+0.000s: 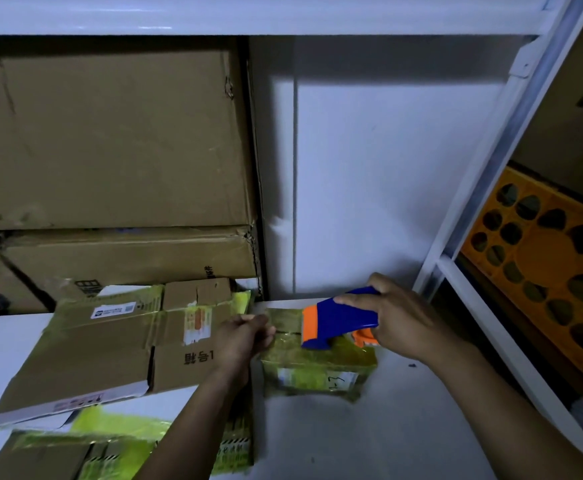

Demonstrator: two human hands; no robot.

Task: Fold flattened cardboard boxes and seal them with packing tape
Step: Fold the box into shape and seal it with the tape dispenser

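Two large cartons fill the back left of a white shelving bay, the upper carton point(110, 133) resting on the lower carton point(127, 254), whose right corner is torn. A pale wall point(387, 185) stands beside them. Past a slanting white post point(482, 174), an orange crate point(542, 261) pierced with round holes sits at right.

2 hands point(245, 336) point(400, 323), 1 tape dispenser point(338, 318), 1 taped box point(317, 372), 2 stacked cartons point(110, 133) point(127, 254).

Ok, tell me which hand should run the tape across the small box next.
Right. The right hand grips the blue and orange tape dispenser, which sits on top of the small taped box. The left hand pinches the box's left edge, seemingly steadying it.
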